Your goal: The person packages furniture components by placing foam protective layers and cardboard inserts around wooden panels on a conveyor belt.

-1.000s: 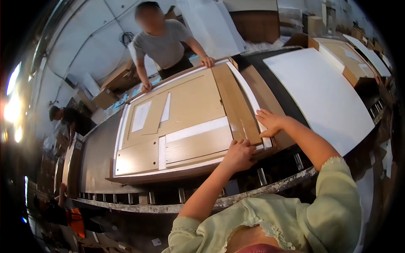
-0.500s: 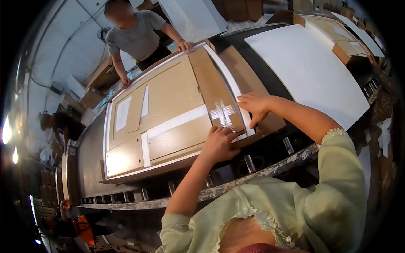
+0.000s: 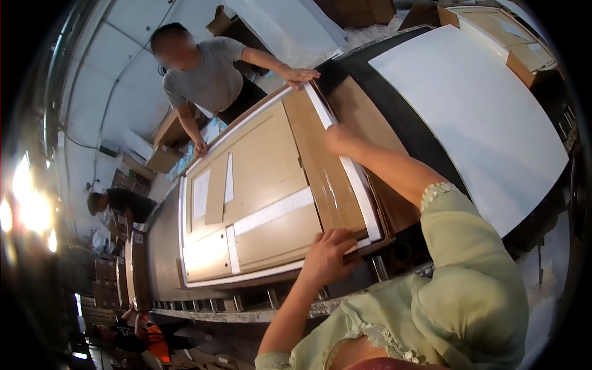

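At the near end of the packed door panel (image 3: 259, 203), your left hand (image 3: 330, 256) lies palm down on the corner, fingers spread and curled a little over the lower edge, thumb toward the roller rail; it presses on the panel rather than closing round anything. Your right hand (image 3: 338, 137) sits further up the right long side, on the white foam edge strip (image 3: 357, 185). Fingers look bent onto the strip, but the hand is seen end-on and I can't tell how far it is closed or whether it pinches the strip.

Panel is large and flat, wrapped in tan cardboard sheets with white strips crossing it and white foam round the rim. A darker brown cardboard strip (image 3: 320, 160) runs along the right side, just inside the foam. It rests on a roller conveyor (image 3: 271, 302), rollers showing under the near edge.

Across the panel, another person in a grey t-shirt (image 3: 213, 77) leans over the far end, one hand (image 3: 300, 75) flat on the far right corner, the other hand (image 3: 200, 148) on the far left edge.

Right of the panel, a dark board, then a big white sheet (image 3: 475, 117) lying flat, well apart from your hands. Left background: a second person in dark clothes (image 3: 120, 203) beside stacked boxes. Your light green sleeve (image 3: 468, 271) fills the lower right.
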{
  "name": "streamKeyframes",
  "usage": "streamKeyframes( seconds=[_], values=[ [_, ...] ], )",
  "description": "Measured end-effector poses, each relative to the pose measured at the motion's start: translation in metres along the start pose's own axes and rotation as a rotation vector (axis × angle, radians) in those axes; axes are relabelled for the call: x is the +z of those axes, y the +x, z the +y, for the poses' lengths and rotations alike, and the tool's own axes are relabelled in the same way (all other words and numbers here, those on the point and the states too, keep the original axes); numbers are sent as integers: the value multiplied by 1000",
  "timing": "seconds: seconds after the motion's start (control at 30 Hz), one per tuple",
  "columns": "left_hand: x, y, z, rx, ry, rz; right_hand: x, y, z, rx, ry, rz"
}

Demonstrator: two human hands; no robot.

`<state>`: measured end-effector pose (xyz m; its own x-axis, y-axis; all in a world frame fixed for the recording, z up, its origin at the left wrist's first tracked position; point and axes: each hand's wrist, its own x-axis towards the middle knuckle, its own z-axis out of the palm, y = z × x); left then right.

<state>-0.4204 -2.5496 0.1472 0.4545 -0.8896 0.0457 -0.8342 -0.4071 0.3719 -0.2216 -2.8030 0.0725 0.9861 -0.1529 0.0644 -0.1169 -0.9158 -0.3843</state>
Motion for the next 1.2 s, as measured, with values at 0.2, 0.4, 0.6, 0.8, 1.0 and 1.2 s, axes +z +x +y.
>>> streamKeyframes(
  seconds=[0.2,0.4,0.6,0.8,1.0,1.2],
  values=[
    [-9,0,3,-11,-11,-23,0,-13,-6,-2,85,186],
    [-5,13,-14,7,-54,-63,23,-8,34,-196,-124,219],
    [37,-26,35,-147,333,342,-22,-92,8,-328,-74,193],
    [51,-33,49,-275,275,395,-83,-200,-3,-645,-230,-276],
    [51,-33,50,-282,245,304,-81,-195,-24,-739,-405,-314],
    [41,-25,48,-330,157,250,-94,-193,-41,-644,-435,-534]
  ],
)
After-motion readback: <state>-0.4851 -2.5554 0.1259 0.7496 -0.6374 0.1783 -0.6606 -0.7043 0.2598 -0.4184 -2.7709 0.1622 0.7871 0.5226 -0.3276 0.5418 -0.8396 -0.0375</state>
